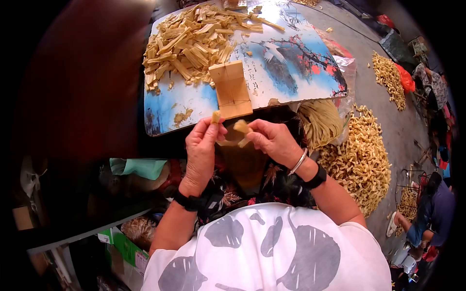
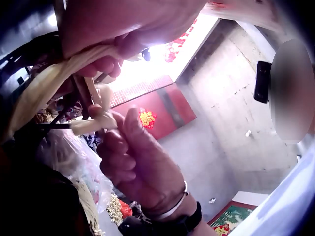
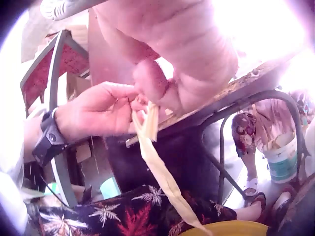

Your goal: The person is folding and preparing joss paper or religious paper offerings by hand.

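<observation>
In the head view my left hand point(image 1: 201, 150) pinches a pale yellow strip point(image 1: 215, 117) that looks like bean curd skin. My right hand point(image 1: 275, 140), with a bangle on its wrist, pinches a folded, knot-like strip point(image 1: 241, 127) between thumb and fingertips. Both hands are close together, just off the table's near edge. The left wrist view shows the right hand point(image 2: 147, 162) holding the knotted strip point(image 2: 93, 124), while a long strip point(image 2: 49, 91) hangs by the left hand point(image 2: 133, 29). A forked strip point(image 3: 160, 172) dangles below the fingers in the right wrist view.
A painted table point(image 1: 194, 107) bears a heap of cut strips point(image 1: 189, 48) and an L-shaped wooden block point(image 1: 232, 89). Below stands a yellow container point(image 1: 242, 167). Long strips point(image 1: 320, 123) lie at right, beside a large pile of knotted pieces point(image 1: 359, 160). Another person point(image 1: 434, 213) sits far right.
</observation>
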### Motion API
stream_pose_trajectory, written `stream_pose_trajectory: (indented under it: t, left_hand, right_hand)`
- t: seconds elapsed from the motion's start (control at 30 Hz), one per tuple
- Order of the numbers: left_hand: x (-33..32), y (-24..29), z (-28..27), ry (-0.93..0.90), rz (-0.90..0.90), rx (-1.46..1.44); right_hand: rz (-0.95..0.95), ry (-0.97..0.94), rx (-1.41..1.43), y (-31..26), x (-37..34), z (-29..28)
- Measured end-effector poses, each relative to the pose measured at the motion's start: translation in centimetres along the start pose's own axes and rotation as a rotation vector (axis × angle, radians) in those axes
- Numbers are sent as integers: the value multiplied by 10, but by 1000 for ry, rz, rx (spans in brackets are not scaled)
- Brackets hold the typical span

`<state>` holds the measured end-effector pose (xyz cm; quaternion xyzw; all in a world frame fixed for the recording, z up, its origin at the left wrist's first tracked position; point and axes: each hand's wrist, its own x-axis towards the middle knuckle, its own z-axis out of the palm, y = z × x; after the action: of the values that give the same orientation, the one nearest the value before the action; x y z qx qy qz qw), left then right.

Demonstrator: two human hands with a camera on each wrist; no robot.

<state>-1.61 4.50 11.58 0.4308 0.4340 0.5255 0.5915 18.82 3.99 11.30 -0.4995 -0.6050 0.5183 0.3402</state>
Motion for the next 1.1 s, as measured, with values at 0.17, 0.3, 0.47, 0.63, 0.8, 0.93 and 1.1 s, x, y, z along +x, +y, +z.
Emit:
stream_pose_trajectory:
  t: [0.17,0.3,0.47,0.63,0.8,0.93,1.1]
  left_hand:
    - [-35,-19,26,77,423,635]
    - [-41,-31,18,131,580,841]
    - [-62,-53,-17,68,-500,40]
    - [-60,-38,6,36,-665,-332]
    - [-56,-48,0,-194,-240,576]
    - [-56,-24,11,-309,119,1321]
    - [-60,-17,10,-387,110,1423]
  right_hand:
    - [-312,266,-161,-9,-7,42]
    - [-393,362,-203,1,-12,58]
    - [-350,235,-190,5,-27,48]
    - [-458,74,-178,17,-57,61]
    - [-440,125,-261,24,-65,52]
    - [-435,234,-251,35,-66,53]
    - [-422,160,-146,42,-63,52]
